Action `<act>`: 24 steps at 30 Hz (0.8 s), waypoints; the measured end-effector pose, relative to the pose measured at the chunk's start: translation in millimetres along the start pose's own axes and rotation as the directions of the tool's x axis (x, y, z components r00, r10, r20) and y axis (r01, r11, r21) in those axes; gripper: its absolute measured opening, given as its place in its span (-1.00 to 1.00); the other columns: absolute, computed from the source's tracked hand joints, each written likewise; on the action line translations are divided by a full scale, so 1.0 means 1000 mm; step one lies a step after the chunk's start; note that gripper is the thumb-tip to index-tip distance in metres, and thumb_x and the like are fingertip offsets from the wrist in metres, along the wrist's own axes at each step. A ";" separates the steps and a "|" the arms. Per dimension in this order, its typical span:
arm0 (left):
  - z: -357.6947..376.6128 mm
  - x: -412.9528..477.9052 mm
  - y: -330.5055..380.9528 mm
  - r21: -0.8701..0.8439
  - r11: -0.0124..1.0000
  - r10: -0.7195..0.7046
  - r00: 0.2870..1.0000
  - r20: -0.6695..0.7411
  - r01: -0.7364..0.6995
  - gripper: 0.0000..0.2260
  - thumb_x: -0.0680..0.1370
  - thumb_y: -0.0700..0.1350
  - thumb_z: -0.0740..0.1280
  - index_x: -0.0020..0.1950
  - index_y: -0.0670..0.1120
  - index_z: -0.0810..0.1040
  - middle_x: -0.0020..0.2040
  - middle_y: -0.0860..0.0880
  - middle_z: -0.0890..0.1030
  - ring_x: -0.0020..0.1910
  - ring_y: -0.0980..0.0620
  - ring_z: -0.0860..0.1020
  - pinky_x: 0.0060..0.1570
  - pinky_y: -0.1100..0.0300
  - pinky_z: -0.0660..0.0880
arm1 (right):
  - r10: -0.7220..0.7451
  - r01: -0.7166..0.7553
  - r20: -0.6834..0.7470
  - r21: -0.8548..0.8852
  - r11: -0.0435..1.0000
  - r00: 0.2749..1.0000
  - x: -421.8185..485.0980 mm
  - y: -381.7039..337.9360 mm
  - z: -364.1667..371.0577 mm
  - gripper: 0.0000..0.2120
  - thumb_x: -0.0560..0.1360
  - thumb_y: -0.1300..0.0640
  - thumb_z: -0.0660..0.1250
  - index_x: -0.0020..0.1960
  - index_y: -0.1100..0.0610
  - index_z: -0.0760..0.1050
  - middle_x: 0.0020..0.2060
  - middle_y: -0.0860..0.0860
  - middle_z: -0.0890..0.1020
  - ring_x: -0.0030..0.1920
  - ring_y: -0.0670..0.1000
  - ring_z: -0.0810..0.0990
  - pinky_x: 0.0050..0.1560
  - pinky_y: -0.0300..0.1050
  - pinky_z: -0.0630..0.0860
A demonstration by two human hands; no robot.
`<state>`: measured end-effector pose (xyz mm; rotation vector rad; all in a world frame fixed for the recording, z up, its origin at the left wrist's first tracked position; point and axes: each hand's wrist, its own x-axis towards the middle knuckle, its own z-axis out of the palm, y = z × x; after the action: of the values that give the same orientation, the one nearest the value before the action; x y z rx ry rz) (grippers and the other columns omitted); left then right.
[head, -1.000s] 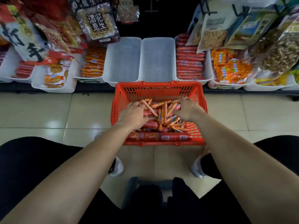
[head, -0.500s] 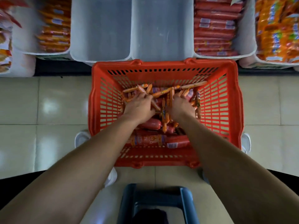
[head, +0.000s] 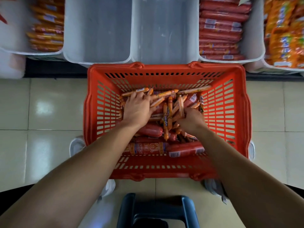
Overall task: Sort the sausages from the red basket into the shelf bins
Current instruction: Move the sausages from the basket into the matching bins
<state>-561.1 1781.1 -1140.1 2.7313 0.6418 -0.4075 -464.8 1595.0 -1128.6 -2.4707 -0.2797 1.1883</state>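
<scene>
The red basket (head: 166, 70) stands on the tiled floor against the shelf. Inside lies a heap of thin orange sausages (head: 169, 111) over thick red sausages (head: 150, 130). My left hand (head: 137, 109) rests palm down on the left of the heap, fingers curled over several thin orange sausages. My right hand (head: 191, 120) is dug into the right of the heap, fingers closed around thin orange sausages. Two white bins without contents, the left empty bin (head: 97, 30) and the right empty bin (head: 165, 30), sit just beyond the basket.
A bin of red sausages (head: 220, 28) is to the right of the bare bins, then a bin of orange packs (head: 284, 33). A bin of orange sausages (head: 46, 28) is at the left. A dark blue stool (head: 158, 209) is below me; white shoes flank the basket.
The view has dropped closer over the basket. My right hand has slid down and right, deeper into the heap. My left hand has spread over the orange sausages at the left.
</scene>
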 end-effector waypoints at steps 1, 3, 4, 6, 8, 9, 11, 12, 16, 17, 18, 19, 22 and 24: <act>-0.003 -0.003 0.004 -0.138 0.986 -0.091 0.994 0.053 0.098 -0.67 0.54 0.21 0.37 0.15 0.02 0.57 0.10 0.01 0.61 0.11 -0.06 0.55 0.06 0.05 0.49 | -0.004 0.004 0.003 0.100 0.995 1.000 -0.004 0.000 -0.003 -0.95 0.48 0.14 0.33 -0.08 0.03 0.52 -0.21 -0.01 0.63 -0.21 -0.02 0.58 -0.35 -0.18 0.36; -0.006 -0.007 0.016 -0.405 0.868 -0.212 0.952 0.221 0.288 -0.67 0.52 0.19 0.40 0.15 0.00 0.59 0.10 0.03 0.65 0.06 -0.01 0.60 0.05 0.09 0.53 | -0.010 0.003 0.029 0.246 0.969 1.000 -0.011 -0.006 -0.004 -0.95 0.52 0.16 0.30 -0.05 0.04 0.52 -0.24 0.01 0.65 -0.21 -0.02 0.60 -0.33 -0.17 0.39; -0.006 -0.009 0.023 -0.492 0.806 -0.224 0.938 0.265 0.331 -0.67 0.52 0.16 0.42 0.15 -0.03 0.60 0.11 0.02 0.65 0.07 0.01 0.60 0.06 0.12 0.51 | -0.012 -0.004 0.054 0.292 0.956 0.998 -0.014 -0.010 -0.002 -0.94 0.52 0.16 0.30 -0.03 0.07 0.53 -0.24 0.03 0.67 -0.21 0.01 0.63 -0.31 -0.14 0.44; -0.005 -0.012 0.036 -0.591 0.724 -0.228 0.932 0.283 0.357 -0.66 0.53 0.11 0.44 0.18 -0.08 0.64 0.12 -0.01 0.66 0.07 0.06 0.58 0.03 0.22 0.42 | -0.035 -0.011 0.112 0.379 0.925 0.993 -0.016 -0.017 0.006 -0.89 0.50 0.17 0.31 -0.01 0.08 0.59 -0.19 0.10 0.70 -0.15 0.13 0.69 -0.18 0.03 0.62; -0.006 -0.014 0.045 -0.631 0.686 -0.234 0.931 0.281 0.363 -0.67 0.53 0.04 0.45 0.21 -0.12 0.65 0.13 -0.03 0.68 0.04 0.11 0.57 0.01 0.30 0.37 | -0.056 -0.026 0.166 0.453 0.891 0.985 -0.015 -0.019 0.013 -0.84 0.51 0.19 0.30 0.05 0.13 0.60 -0.13 0.17 0.70 -0.10 0.21 0.69 -0.06 0.15 0.64; -0.006 -0.014 0.048 -0.638 0.676 -0.235 0.929 0.288 0.368 -0.67 0.53 0.02 0.46 0.22 -0.14 0.65 0.14 -0.04 0.68 0.02 0.14 0.55 0.00 0.32 0.37 | -0.066 -0.026 0.179 0.468 0.883 0.982 -0.014 -0.018 0.015 -0.84 0.53 0.20 0.29 0.07 0.17 0.59 -0.14 0.19 0.69 -0.13 0.23 0.67 -0.09 0.13 0.61; -0.005 -0.014 0.049 -0.645 0.662 -0.217 0.922 0.322 0.381 -0.67 0.54 0.00 0.45 0.25 -0.14 0.64 0.14 -0.02 0.67 0.00 0.16 0.53 -0.03 0.40 0.38 | -0.101 0.006 0.188 0.445 0.895 0.977 -0.012 -0.015 0.015 -0.85 0.57 0.18 0.29 0.07 0.22 0.55 -0.22 0.14 0.63 -0.24 0.15 0.59 -0.19 0.03 0.52; -0.004 -0.013 0.048 -0.645 0.667 -0.187 0.921 0.342 0.375 -0.67 0.55 -0.01 0.44 0.25 -0.13 0.64 0.13 0.01 0.66 0.00 0.16 0.53 -0.09 0.48 0.37 | -0.117 0.032 0.186 0.405 0.914 0.976 -0.011 -0.012 0.015 -0.85 0.57 0.14 0.31 0.06 0.21 0.54 -0.24 0.11 0.61 -0.25 0.10 0.57 -0.20 0.01 0.49; -0.001 0.003 0.043 -0.502 0.827 -0.155 0.961 0.229 0.253 -0.71 0.58 0.06 0.38 0.23 -0.04 0.65 0.19 0.02 0.66 0.13 0.03 0.61 0.09 0.27 0.50 | -0.033 0.014 0.067 0.262 0.965 0.997 -0.002 0.004 0.008 -0.89 0.56 0.06 0.36 0.04 0.08 0.55 -0.11 0.02 0.67 -0.09 0.05 0.63 -0.08 -0.05 0.53; 0.001 0.010 0.041 -0.398 0.893 -0.167 0.975 0.145 0.212 -0.69 0.58 0.07 0.38 0.28 -0.02 0.62 0.23 0.01 0.64 0.19 -0.01 0.59 0.15 0.16 0.51 | 0.007 -0.015 0.034 0.245 0.969 0.999 0.002 0.009 0.005 -0.89 0.56 0.06 0.35 0.05 0.06 0.53 -0.10 0.02 0.66 -0.08 0.06 0.63 -0.05 -0.03 0.54; 0.004 0.017 0.040 -0.306 0.936 -0.158 0.984 0.078 0.174 -0.65 0.57 0.06 0.38 0.33 -0.01 0.58 0.27 -0.01 0.61 0.24 -0.05 0.56 0.19 0.08 0.50 | 0.040 -0.040 0.003 0.216 0.976 0.999 0.006 0.014 0.001 -0.89 0.56 0.06 0.35 0.05 0.06 0.50 -0.10 0.03 0.65 -0.07 0.09 0.63 -0.03 0.00 0.54; 0.008 0.023 0.039 -0.240 0.962 -0.124 0.992 0.040 0.130 -0.61 0.57 0.04 0.39 0.37 -0.03 0.53 0.31 -0.04 0.57 0.28 -0.08 0.53 0.24 0.04 0.47 | 0.066 -0.061 -0.020 0.183 0.981 0.998 0.009 0.019 -0.001 -0.89 0.55 0.06 0.34 0.05 0.06 0.49 -0.11 0.04 0.64 -0.07 0.12 0.63 -0.06 0.00 0.53; 0.021 0.034 0.044 -0.037 0.999 -0.023 0.999 0.045 0.025 -0.55 0.57 0.00 0.37 0.43 -0.08 0.44 0.31 -0.11 0.54 0.34 -0.16 0.43 0.29 -0.02 0.43 | 0.101 -0.097 -0.020 0.159 0.983 0.995 0.015 0.025 -0.002 -0.87 0.52 0.08 0.35 0.04 0.09 0.53 -0.14 0.06 0.65 -0.12 0.11 0.65 -0.21 -0.07 0.52; 0.027 0.037 0.044 0.037 0.999 -0.024 0.999 0.042 0.022 -0.61 0.58 -0.07 0.35 0.40 -0.06 0.46 0.26 -0.12 0.54 0.29 -0.18 0.43 0.17 -0.04 0.50 | 0.089 -0.085 -0.011 0.181 0.980 0.996 0.014 0.023 0.001 -0.89 0.52 0.06 0.36 0.01 0.07 0.54 -0.15 0.03 0.65 -0.14 0.07 0.64 -0.20 -0.09 0.53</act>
<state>-513.8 1748.2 -1167.2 2.7445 0.6616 -0.4856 -456.6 1579.1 -1149.1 -2.3555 -0.0556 1.1687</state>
